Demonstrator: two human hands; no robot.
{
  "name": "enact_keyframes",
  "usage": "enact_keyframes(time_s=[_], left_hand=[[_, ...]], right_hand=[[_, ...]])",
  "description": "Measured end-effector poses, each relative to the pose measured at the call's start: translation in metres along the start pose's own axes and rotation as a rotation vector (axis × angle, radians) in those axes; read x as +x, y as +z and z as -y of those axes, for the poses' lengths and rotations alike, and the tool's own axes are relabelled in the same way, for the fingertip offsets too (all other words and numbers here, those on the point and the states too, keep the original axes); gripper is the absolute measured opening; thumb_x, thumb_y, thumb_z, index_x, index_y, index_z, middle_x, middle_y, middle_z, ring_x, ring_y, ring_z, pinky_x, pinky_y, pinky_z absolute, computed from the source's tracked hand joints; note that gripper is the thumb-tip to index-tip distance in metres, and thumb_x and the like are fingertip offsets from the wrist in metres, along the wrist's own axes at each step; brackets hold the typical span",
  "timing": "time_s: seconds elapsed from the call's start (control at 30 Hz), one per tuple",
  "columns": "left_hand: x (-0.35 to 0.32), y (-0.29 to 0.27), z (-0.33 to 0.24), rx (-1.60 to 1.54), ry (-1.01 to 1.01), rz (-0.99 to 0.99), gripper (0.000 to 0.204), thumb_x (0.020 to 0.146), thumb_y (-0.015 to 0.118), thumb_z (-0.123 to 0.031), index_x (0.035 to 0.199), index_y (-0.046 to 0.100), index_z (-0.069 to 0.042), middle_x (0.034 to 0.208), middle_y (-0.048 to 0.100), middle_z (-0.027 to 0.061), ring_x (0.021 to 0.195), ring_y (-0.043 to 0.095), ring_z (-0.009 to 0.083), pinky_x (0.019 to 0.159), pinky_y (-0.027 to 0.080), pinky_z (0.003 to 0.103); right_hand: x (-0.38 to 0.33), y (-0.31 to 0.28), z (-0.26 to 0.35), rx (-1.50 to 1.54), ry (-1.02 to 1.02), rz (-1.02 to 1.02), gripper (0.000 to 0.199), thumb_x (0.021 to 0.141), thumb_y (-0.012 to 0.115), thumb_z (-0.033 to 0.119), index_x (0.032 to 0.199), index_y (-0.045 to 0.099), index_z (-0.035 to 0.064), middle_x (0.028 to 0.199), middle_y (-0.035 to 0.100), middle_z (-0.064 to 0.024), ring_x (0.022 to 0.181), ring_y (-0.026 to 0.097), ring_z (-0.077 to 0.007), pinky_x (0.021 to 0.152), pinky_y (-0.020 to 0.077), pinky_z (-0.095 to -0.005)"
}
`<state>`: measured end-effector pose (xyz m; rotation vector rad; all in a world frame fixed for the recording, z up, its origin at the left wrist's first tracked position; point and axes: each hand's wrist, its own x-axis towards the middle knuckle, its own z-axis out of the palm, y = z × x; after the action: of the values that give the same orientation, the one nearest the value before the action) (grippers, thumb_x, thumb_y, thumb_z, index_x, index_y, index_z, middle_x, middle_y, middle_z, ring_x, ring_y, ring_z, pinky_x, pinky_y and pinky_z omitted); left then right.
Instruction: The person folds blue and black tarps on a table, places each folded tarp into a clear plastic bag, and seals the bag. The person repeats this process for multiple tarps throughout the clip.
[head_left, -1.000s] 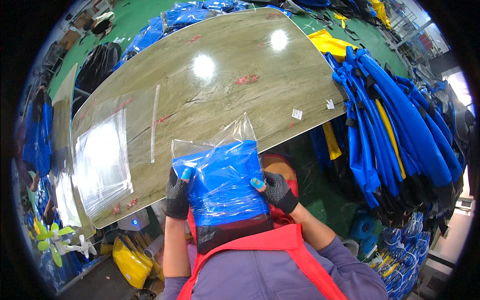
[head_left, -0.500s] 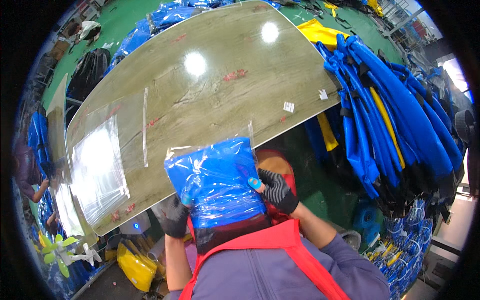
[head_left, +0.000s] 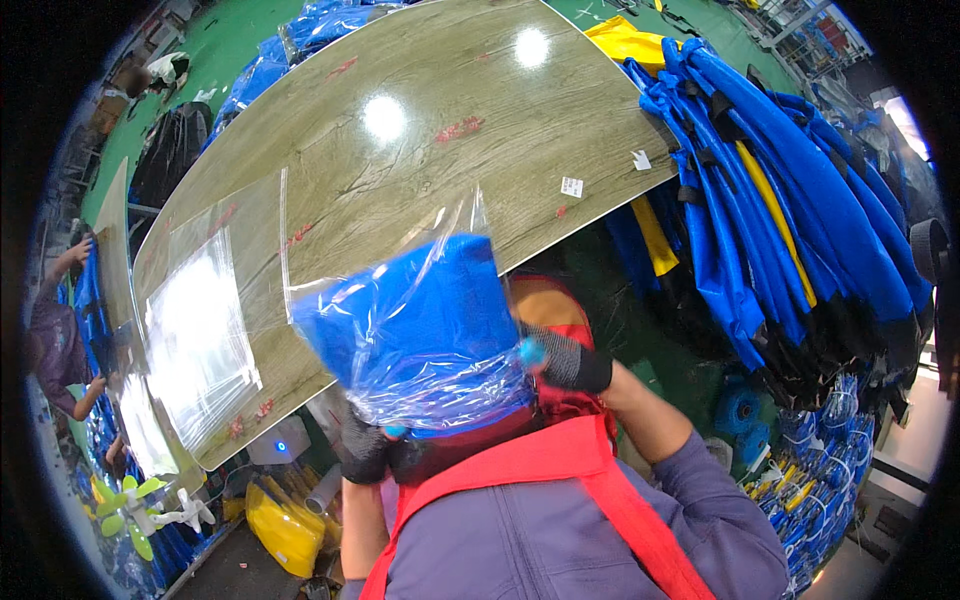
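A folded blue fabric piece point(head_left: 420, 300) sits inside a clear plastic bag point(head_left: 462, 385) in front of my body, its upper part over the table's near edge. The bag's clear top sticks up past the fabric, and a dark part shows at the bottom. My left hand point(head_left: 365, 445), in a dark glove with a blue thumb covering, grips the lower left corner. At the right edge, my right hand point(head_left: 568, 360), in a striped dark glove, pinches the plastic with its thumb. Most fingers of both hands are hidden behind the bag.
A wood-patterned table point(head_left: 400, 190) carries a stack of clear bags point(head_left: 205, 340) and small white labels point(head_left: 571, 187). Blue fabric pieces point(head_left: 800, 200) hang over its right side. A green fan point(head_left: 130, 510) stands lower left. Another person's arm point(head_left: 75, 260) shows at far left.
The bag's plastic has slid down around the blue fabric, gathering in creases near my hands. My left hand has moved down, and my right hand slightly right. The other person's arm has risen.
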<state>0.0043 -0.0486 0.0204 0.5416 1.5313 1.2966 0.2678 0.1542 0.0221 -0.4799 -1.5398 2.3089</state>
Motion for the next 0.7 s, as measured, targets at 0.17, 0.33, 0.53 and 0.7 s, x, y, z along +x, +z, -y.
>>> enact_keyframes(time_s=[0.17, 0.33, 0.53, 0.7], left_hand=[[0.038, 0.001, -0.065, -0.347, 0.07, 0.161, 0.06, 0.085, 0.061, -0.04, 0.13, 0.046, -0.004, 0.124, 0.054, 0.0195, 0.116, 0.048, 0.033, 0.101, 0.036, 0.042], [0.069, 0.027, -0.099, 0.303, 0.547, -0.002, 0.059, 0.077, 0.069, -0.031, 0.127, 0.052, -0.004, 0.144, 0.035, 0.0252, 0.137, 0.029, 0.0377, 0.113, 0.018, 0.047], [0.098, 0.011, -0.089, -0.207, 0.114, 0.237, 0.073, 0.086, 0.067, -0.031, 0.144, 0.029, -0.008, 0.134, 0.048, 0.0124, 0.12, 0.048, 0.0232, 0.101, 0.04, 0.038], [0.098, 0.043, -0.069, -0.038, 0.241, 0.086, 0.074, 0.075, 0.079, -0.017, 0.136, 0.037, -0.008, 0.118, 0.057, 0.0103, 0.104, 0.057, 0.0201, 0.089, 0.049, 0.034]], right_hand=[[0.09, -0.055, 0.041, 0.273, 0.255, 0.039, 0.06, 0.092, 0.056, 0.041, 0.137, 0.043, 0.0036, 0.129, 0.053, -0.0099, 0.114, 0.052, -0.0166, 0.101, 0.0396, -0.0324], [0.14, -0.066, 0.103, -0.228, -0.039, 0.012, 0.048, 0.083, 0.069, 0.037, 0.114, 0.06, 0.0018, 0.108, 0.063, -0.0078, 0.097, 0.059, -0.0142, 0.086, 0.0486, -0.0286], [0.118, -0.05, 0.107, -0.462, -0.156, 0.003, 0.063, 0.072, 0.082, 0.03, 0.126, 0.057, 0.0075, 0.111, 0.064, -0.0121, 0.1, 0.06, -0.0167, 0.088, 0.0497, -0.0332], [0.104, -0.034, 0.074, -1.087, -0.045, 0.055, 0.088, 0.074, 0.069, 0.059, 0.137, 0.044, 0.0043, 0.124, 0.057, -0.0244, 0.115, 0.057, -0.033, 0.099, 0.0426, -0.0378]])
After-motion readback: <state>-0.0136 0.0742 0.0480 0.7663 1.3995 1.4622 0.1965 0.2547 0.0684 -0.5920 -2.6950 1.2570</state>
